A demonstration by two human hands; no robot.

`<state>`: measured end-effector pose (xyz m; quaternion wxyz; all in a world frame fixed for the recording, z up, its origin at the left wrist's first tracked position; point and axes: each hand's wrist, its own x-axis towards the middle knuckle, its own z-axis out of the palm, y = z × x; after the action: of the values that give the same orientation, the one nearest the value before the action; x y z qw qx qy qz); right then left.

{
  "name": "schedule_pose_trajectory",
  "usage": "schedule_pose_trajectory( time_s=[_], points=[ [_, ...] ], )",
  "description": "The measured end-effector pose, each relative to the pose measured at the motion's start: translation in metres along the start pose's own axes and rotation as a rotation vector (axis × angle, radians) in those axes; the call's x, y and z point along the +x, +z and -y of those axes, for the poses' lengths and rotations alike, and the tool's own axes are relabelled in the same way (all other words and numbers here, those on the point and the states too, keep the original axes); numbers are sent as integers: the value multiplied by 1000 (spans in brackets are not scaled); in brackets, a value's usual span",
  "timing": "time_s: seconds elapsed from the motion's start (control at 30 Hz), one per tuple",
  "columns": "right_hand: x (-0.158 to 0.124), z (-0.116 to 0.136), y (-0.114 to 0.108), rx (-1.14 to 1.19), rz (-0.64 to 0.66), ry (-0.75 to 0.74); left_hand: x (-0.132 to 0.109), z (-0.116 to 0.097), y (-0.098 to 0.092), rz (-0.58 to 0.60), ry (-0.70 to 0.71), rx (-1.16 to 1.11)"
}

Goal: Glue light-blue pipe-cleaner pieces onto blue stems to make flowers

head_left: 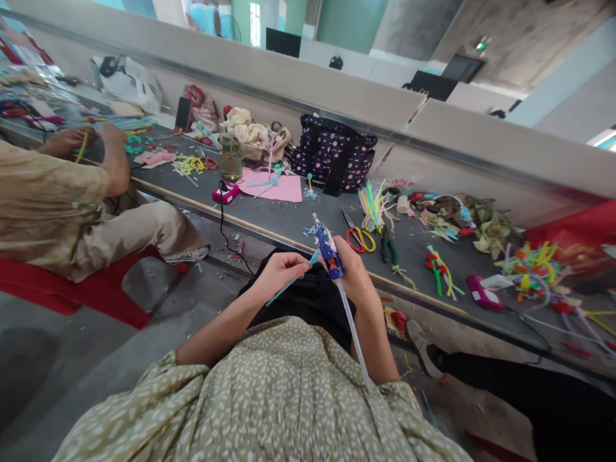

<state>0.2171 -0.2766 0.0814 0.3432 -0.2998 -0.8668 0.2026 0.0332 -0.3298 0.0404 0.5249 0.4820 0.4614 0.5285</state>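
Observation:
My right hand is wrapped round a blue hot glue gun, its nozzle pointing up and away over the table edge. A long translucent glue stick sticks out of the gun's back toward my body. Just left of it, my left hand pinches a light blue pipe cleaner between thumb and fingers. One end of that strip comes close to the gun; whether they touch I cannot tell. Small blue scraps lie on the table beyond the nozzle.
On the dark table lie scissors, green-handled pliers, a pipe cleaner bundle and pink paper. A dotted bag stands behind. A co-worker sits at left; another person's leg shows at right.

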Motion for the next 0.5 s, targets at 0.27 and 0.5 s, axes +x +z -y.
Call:
schedule_pose_trajectory(
  time_s=[0.27, 0.5],
  points=[
    [-7, -10, 8, 271, -355, 123, 7, 13, -5, -21, -79, -261],
    [-18, -20, 16, 567, -408, 162, 10, 15, -4, -82, -56, -322]
  ],
)
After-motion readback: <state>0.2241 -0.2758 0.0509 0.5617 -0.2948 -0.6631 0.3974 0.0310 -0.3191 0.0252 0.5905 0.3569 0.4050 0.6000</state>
